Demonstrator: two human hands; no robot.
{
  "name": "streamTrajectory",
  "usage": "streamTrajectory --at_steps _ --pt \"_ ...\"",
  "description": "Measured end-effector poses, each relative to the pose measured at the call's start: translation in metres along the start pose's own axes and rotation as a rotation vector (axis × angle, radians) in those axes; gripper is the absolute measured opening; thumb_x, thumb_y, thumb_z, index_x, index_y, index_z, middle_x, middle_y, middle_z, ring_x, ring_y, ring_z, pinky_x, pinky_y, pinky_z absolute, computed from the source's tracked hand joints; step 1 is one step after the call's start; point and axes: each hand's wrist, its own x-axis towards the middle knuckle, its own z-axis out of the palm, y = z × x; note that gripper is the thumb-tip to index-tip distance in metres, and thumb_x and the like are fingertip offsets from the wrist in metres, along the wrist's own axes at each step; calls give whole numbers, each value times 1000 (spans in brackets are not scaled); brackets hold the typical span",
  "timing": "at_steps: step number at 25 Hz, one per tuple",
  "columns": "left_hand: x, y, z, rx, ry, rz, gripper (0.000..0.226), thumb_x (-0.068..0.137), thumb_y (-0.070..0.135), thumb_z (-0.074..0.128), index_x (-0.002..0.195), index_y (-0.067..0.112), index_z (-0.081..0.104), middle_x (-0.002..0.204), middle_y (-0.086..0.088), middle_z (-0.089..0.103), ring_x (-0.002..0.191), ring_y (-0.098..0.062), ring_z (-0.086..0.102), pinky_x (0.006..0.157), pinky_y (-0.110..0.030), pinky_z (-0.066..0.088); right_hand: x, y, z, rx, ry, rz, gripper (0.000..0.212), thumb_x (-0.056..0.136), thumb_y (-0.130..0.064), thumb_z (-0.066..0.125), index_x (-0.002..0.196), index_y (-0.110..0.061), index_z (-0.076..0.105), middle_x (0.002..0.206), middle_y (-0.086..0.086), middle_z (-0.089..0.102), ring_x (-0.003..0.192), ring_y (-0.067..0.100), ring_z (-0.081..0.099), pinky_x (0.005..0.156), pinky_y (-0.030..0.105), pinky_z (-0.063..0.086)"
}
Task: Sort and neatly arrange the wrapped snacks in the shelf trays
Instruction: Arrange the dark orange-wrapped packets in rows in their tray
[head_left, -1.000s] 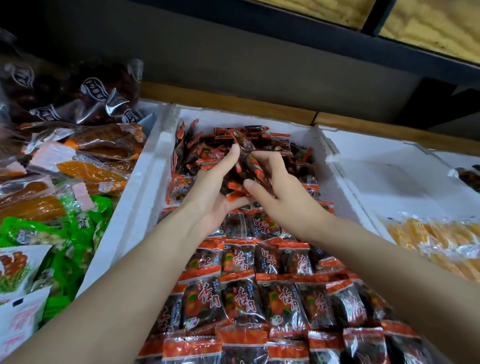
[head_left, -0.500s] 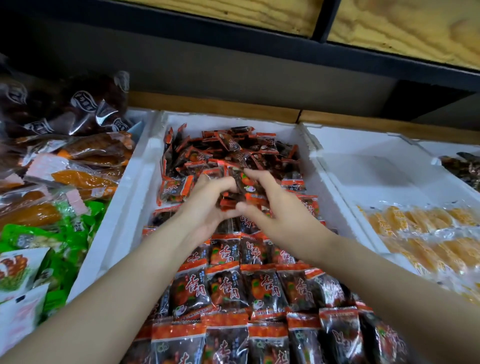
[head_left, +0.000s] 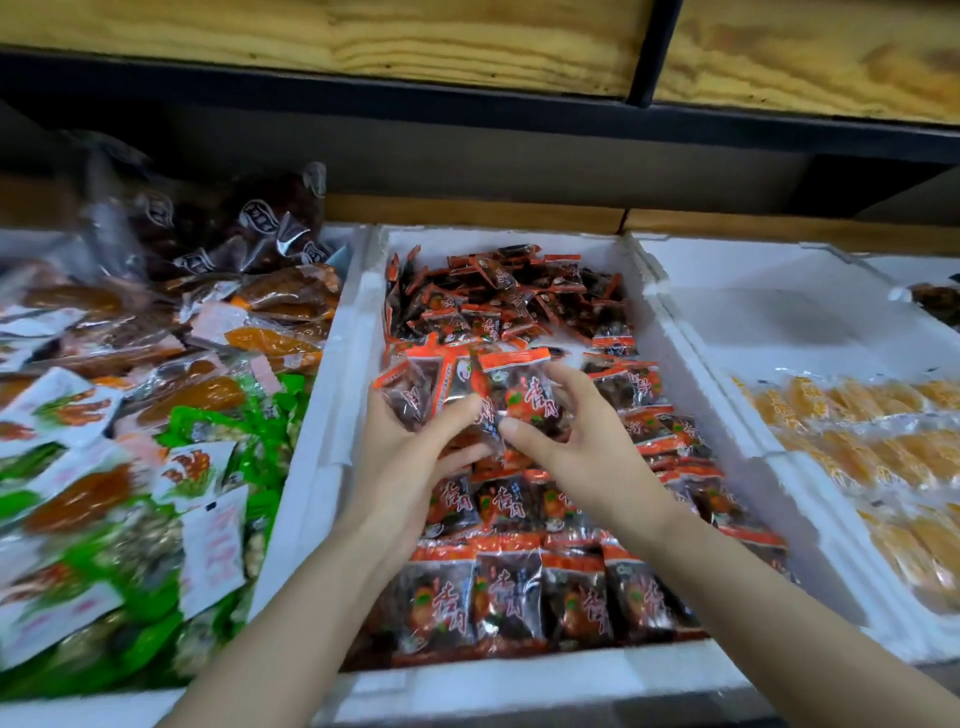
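Note:
A white foam tray (head_left: 332, 415) in the middle holds many small dark snack packets with orange-red ends. Packets at the front lie in neat rows (head_left: 509, 597); those at the back sit in a loose heap (head_left: 498, 296). Both hands are raised over the tray's middle with a bunch of these packets (head_left: 467, 384) between them. My left hand (head_left: 410, 457) grips the left packets, thumb on top. My right hand (head_left: 576, 441) pinches a packet with red characters, its fingers curled behind it.
The left tray (head_left: 130, 467) is piled with green, white and orange-brown snack bags. The right foam tray (head_left: 753, 322) holds yellow wrapped snacks (head_left: 857, 431) at its front. A wooden shelf with a black frame (head_left: 467, 83) hangs low overhead.
Both hands have drawn back from the rear heap toward the tray's middle and lifted a bunch of packets. The view has tilted up, showing more of the shelf overhead.

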Motion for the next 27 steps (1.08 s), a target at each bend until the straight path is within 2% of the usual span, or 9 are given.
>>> streamTrajectory --at_steps 4,8,10,13,16,19,22,25,27 --pt "-33 -3 -14 -29 -9 -57 66 60 22 77 121 21 51 108 -1 71 94 -13 70 74 -32 53 -27 0 27 98 -143 12 54 83 -34 65 129 -19 40 133 -9 49 126 4 44 106 26 36" --pt "-51 -1 -45 142 128 118 53 63 25 84 108 33 57 106 1 70 100 -19 67 82 -41 54 -48 1 38 223 -109 120 27 89 -29 59 106 -12 46 100 20 63 96 31 62 88 43 51" --pt "-57 7 -63 215 223 197 51 65 24 83 106 34 54 103 5 68 97 -11 66 85 -34 52 -55 1 40 152 -34 193 24 90 -34 56 91 -13 43 75 12 49 74 26 52 76 33 47" --pt "-64 16 -80 276 312 303 53 74 7 76 118 19 49 97 13 63 83 8 63 73 -11 49 -62 -3 52 138 -74 292 25 93 -33 52 82 -12 44 73 2 45 71 10 47 66 18 38" --pt "-66 12 -91 302 324 308 55 75 5 75 122 15 47 99 11 62 82 11 61 69 -4 45 -60 -3 74 85 -177 297 19 91 -28 59 94 -11 50 77 6 57 73 12 59 70 23 47" --pt "-64 9 -95 262 315 256 54 75 11 76 121 18 48 102 9 64 89 3 64 73 -13 49 -59 -1 86 -66 -252 222 28 91 -26 59 114 -20 45 84 0 63 76 12 64 73 23 52" --pt "-63 8 -97 195 304 221 51 76 12 75 120 17 49 101 7 66 89 -1 65 71 -15 52 -61 1 88 -323 -258 50 35 92 -27 57 125 -19 47 89 -8 56 72 -1 51 66 11 42" --pt "-63 8 -96 224 236 186 42 76 11 75 109 23 52 97 7 65 85 -2 65 76 -26 54 -64 4 89 -414 -217 -20 42 92 -30 57 131 -19 48 112 -6 41 76 -4 46 82 12 40" --pt "-63 7 -96 248 164 153 40 75 8 76 99 29 52 94 7 66 86 -6 66 78 -32 54 -67 3 89 -328 -136 -84 45 92 -31 55 134 -23 42 116 -10 36 92 -3 47 88 10 36"
